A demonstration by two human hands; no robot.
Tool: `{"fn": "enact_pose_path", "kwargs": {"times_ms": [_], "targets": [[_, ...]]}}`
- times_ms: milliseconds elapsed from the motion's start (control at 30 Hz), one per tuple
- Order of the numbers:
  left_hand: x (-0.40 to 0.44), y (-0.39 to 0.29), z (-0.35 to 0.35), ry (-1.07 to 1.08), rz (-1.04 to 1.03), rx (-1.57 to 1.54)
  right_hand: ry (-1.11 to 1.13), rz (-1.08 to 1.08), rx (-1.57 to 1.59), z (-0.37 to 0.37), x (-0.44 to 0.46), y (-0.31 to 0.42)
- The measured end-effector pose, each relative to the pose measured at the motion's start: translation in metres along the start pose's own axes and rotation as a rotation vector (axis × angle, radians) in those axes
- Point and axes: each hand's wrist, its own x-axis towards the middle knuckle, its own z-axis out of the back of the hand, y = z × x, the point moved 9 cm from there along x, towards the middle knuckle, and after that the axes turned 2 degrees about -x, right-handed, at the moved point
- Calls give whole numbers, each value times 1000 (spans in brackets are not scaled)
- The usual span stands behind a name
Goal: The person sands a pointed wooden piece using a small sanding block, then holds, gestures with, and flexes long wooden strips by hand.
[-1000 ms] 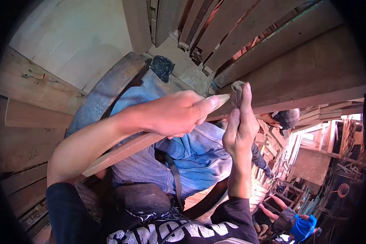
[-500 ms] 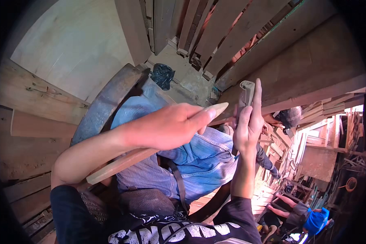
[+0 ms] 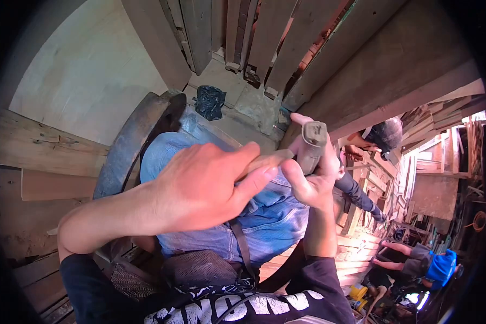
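My left hand (image 3: 205,186) is closed around a wooden stick (image 3: 267,161), with thumb and index finger pressed near its tapered end. The rest of the stick is hidden behind my hand and forearm. At the right, my right hand (image 3: 318,175) grips a small greyish block (image 3: 312,146), whose hollowed end faces up toward the camera. The stick's tip lies close to the block and my right thumb; blur hides whether they touch. Both hands are above my lap in blue jeans (image 3: 278,216).
A curved metal rim (image 3: 127,143) stands left of my legs. Beyond lies a black plastic bag (image 3: 209,101) beside upright planks (image 3: 308,48). A person in a dark cap (image 3: 386,134) is at the right, another in a blue shirt (image 3: 441,268) farther off, among scrap wood.
The block has tilted so that its end faces the camera. My left hand has rolled with the stick, whose rear part has gone out of sight. The stick's tip is nearer the block.
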Motion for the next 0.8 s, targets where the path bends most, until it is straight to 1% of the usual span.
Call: {"fn": "enact_pose_path", "kwargs": {"times_ms": [33,100,133,167,200,267,333,367,400,433,467,500,533,600,633,700,733,800], "targets": [[1,4,0,4,2,4,10,-80,-12,-2,1,-2],[6,10,4,-63,-81,-69,-9,-73,-54,-2,-1,3],[8,15,4,-61,-77,-71,-24,-65,-99,-2,-1,4],[12,19,5,-60,-82,-73,-86,48,-165,1,1,12],[14,23,6,-58,-87,-79,-132,-171,-6,1,-13,-7],[18,30,6,-43,-69,-90,-169,-219,-68,-2,-26,-10],[23,38,3,-32,-55,-96,-117,54,-405,-15,-22,15],[25,37,3,-92,-139,-109,-86,-18,-363,-21,-33,2],[25,32,7,-153,-223,-120,-79,-20,-358,-25,-34,-1],[24,33,7,-155,-216,-124,-69,-43,-368,-29,-34,-4],[22,30,5,-117,-208,-59,-59,-66,-378,-33,-33,-7],[21,28,3,-79,-201,7,-95,-43,-378,-33,-31,-8],[21,27,5,-79,-200,7,-94,-44,-377,-35,-26,-9],[24,34,-2,45,-112,22,-116,-28,-339,-35,-15,-8],[23,34,0,44,-111,25,-143,-20,-311,-35,-8,-8],[21,25,14,-78,-209,-41,-150,9,-298,-34,9,-7],[21,27,9,-77,-209,-40,-150,34,-286,-32,17,-3],[25,40,-15,52,-93,-1,-118,13,-272,-27,29,3]]}}
